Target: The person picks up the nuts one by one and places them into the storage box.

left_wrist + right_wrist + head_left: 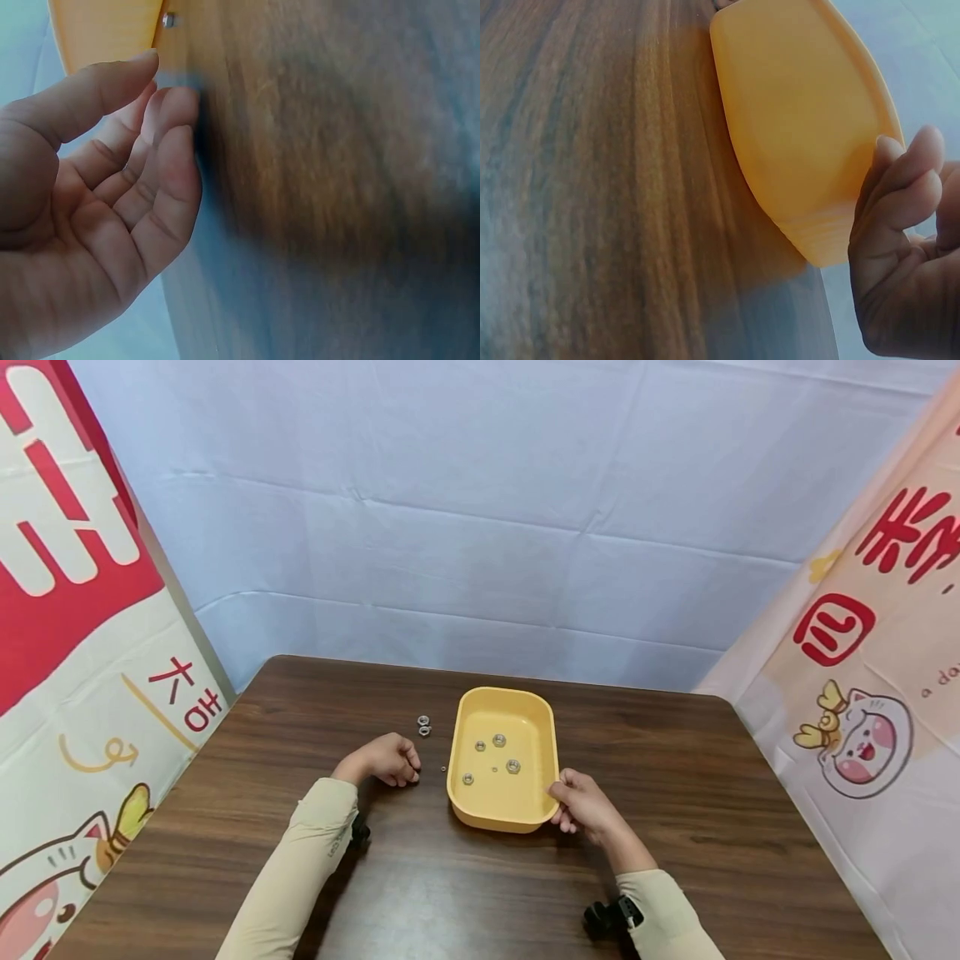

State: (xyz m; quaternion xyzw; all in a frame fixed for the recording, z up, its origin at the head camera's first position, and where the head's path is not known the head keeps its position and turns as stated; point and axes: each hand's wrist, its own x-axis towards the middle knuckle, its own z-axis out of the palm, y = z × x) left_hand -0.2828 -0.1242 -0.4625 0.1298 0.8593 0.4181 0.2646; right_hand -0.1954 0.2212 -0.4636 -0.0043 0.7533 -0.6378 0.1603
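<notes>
A yellow plastic tray (501, 802) stands on the table, with several metal hex nuts of different sizes, such as a large nut (513, 766), on its bottom. My right hand (588, 810) holds its near right corner, thumb at the rim and fingers outside the wall; the right wrist view shows the fingers (900, 202) by the tray's side (795, 112). Left of the tray, my left hand (386, 761) is low over the table, fingers loosely bent with nothing visible between them. A tiny nut (443, 769) lies between that hand and the tray, also visible as a nut (169, 19) beyond the thumb.
Two more hex nuts (424, 732) lie close together on the dark wooden table (660, 752), beyond the left hand. A pale cloth (465, 527) hangs behind the table's far edge. Printed cloths flank the left and right sides.
</notes>
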